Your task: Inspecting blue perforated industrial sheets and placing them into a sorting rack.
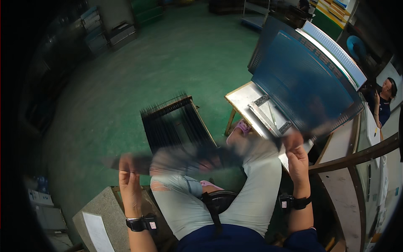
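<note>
A long, thin dark strip or sheet (pixel 145 165), smeared by motion, spans the space above my knees. My left hand (pixel 129 174) pinches its left end. At its right end, my right hand (pixel 295 153) is closed on it too, fingers partly blurred. Beyond my left knee stands a slotted rack (pixel 170 109) filled with several thin black pieces. Close to my right hand is a metal-topped table (pixel 239 97) with a small metal fixture (pixel 268 115) on it. Large dark blue perforated sheets (pixel 302 77) lean upright at that table's far right side.
A grey box-like surface (pixel 103 206) with a white paper stands at my left. Along my right runs a curved wooden-edged bench (pixel 357 161). Another person (pixel 383 98) is at the far right. The green floor (pixel 105 92) stretches ahead, with boxes (pixel 121 33) at the back.
</note>
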A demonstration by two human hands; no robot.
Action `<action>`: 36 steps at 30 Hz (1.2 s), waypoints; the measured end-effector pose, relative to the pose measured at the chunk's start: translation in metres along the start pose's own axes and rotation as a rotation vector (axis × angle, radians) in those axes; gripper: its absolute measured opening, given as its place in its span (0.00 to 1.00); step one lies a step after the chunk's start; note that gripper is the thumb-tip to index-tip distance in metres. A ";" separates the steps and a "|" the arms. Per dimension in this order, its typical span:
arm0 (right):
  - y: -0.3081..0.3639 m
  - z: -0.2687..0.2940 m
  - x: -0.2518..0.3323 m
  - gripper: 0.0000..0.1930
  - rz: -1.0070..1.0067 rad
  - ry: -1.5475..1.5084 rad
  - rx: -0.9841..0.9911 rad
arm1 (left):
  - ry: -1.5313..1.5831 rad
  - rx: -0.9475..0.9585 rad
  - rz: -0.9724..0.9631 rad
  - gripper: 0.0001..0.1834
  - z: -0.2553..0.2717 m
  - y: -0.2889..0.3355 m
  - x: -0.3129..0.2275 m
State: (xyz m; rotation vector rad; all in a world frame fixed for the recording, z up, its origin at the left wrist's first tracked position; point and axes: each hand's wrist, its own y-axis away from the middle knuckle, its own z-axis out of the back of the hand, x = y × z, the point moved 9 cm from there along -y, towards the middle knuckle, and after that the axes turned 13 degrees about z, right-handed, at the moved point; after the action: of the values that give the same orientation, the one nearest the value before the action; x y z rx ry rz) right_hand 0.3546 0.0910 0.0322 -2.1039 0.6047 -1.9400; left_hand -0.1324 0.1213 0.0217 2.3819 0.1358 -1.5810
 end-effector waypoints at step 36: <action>0.037 -0.031 -0.051 0.23 -0.262 -0.613 -0.322 | 0.300 0.261 0.519 0.27 -0.060 0.069 0.100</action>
State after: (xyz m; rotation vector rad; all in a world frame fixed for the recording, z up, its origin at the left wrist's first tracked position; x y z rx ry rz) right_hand 0.3157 0.0841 -0.0254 -2.9154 0.5501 -1.2269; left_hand -0.0237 0.0645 -0.0357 2.5470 -0.6151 -1.0495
